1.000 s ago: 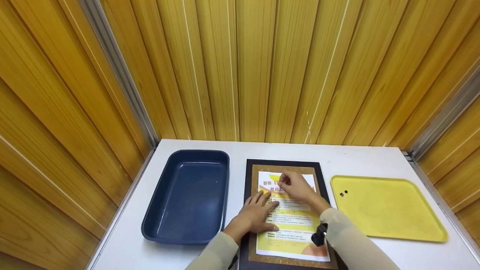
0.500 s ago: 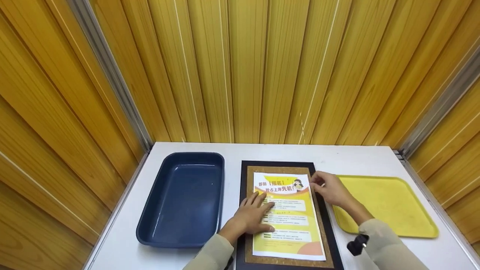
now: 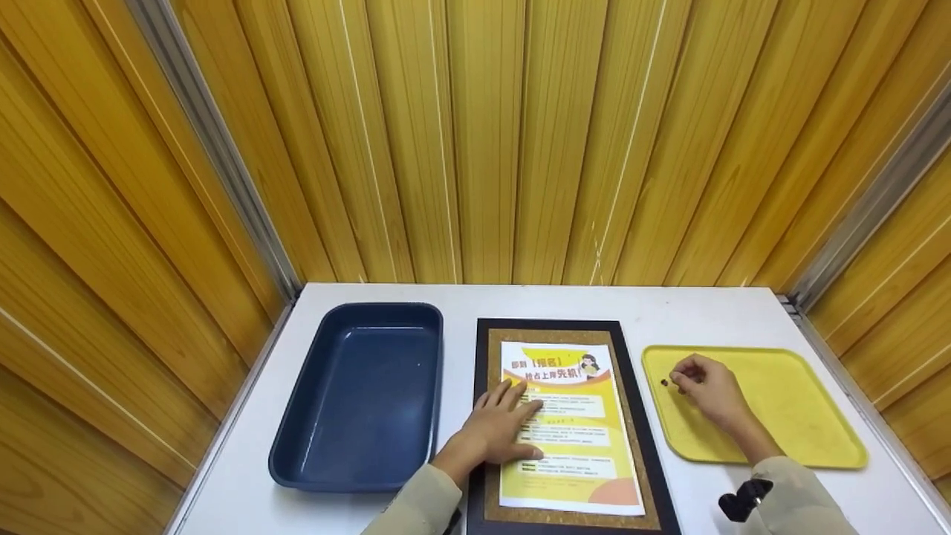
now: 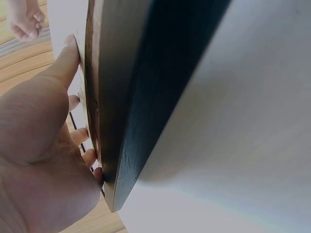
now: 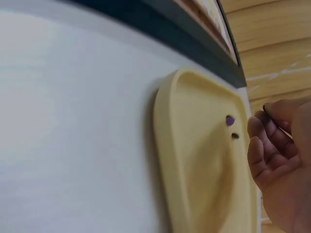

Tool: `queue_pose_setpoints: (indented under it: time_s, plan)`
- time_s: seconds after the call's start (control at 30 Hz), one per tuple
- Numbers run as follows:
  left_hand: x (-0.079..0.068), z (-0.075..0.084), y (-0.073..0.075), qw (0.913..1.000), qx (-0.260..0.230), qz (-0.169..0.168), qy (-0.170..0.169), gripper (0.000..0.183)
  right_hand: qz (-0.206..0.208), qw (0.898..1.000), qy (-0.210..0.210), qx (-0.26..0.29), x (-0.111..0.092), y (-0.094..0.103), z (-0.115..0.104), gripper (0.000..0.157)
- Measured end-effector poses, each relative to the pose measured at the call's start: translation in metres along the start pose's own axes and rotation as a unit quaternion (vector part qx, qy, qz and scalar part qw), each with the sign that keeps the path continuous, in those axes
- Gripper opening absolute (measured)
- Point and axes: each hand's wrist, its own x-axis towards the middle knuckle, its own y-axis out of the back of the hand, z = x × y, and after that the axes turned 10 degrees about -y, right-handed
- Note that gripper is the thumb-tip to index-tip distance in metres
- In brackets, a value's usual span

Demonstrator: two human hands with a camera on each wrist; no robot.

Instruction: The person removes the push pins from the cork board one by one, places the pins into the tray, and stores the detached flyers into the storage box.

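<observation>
In the head view a printed yellow-and-white poster (image 3: 572, 475) lies on a black-framed cork board (image 3: 646, 513). My left hand (image 3: 498, 431) rests on the poster's left side with its fingers spread. The left wrist view has the same hand (image 4: 43, 141) along the board's thick edge. Over the yellow tray (image 3: 787, 409), my right hand (image 3: 713, 394) pinches a small dark thumbtack (image 5: 265, 108) between thumb and index finger, mostly hidden by the fingertips. Two small round tacks, one purple tack (image 5: 230, 120) and one dark tack (image 5: 235, 136), lie on the tray near these fingers.
A deep blue tray (image 3: 356, 475) stands on the white table (image 3: 461, 305) left of the board. Yellow wood-patterned panels (image 3: 490, 148) rise behind the table and on both sides. The board's raised frame stands between the two trays.
My right hand has moved from the poster's top, past its upper right corner, to over the yellow tray. The left hand has stayed on the poster. The head view has shifted slightly.
</observation>
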Motion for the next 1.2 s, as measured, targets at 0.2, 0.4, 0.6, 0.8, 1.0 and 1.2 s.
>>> queue_pose_setpoints:
  time_s: [0.2, 0.4, 0.6, 0.8, 1.0, 1.2]
  plan:
    - [0.000, 0.001, -0.001, 1.0000, 0.001, 0.003, -0.005, 0.085, 0.003, 0.999, -0.045, 0.014, -0.006, 0.000, 0.018, 0.012]
    - [0.002, 0.002, -0.004, 1.0000, 0.004, -0.002, -0.003, 0.085, 0.015, 0.998, -0.060, 0.004, -0.009, -0.003, 0.025, 0.012]
    - [0.003, 0.002, -0.004, 1.0000, 0.004, -0.005, -0.007, 0.086, 0.021, 0.997, -0.065, -0.019, -0.008, -0.005, 0.029, 0.012]
    - [0.001, 0.002, -0.001, 0.9999, 0.005, -0.001, -0.010, 0.086, 0.031, 0.997, -0.064, -0.021, -0.007, -0.006, 0.028, 0.013]
    - [0.001, 0.002, 0.001, 1.0000, 0.007, -0.004, -0.001, 0.085, 0.013, 0.997, -0.070, 0.021, -0.008, -0.005, 0.023, 0.017]
    - [-0.001, 0.001, 0.002, 1.0000, -0.002, 0.000, 0.004, 0.086, -0.017, 0.996, -0.063, 0.057, -0.013, -0.009, 0.006, 0.023]
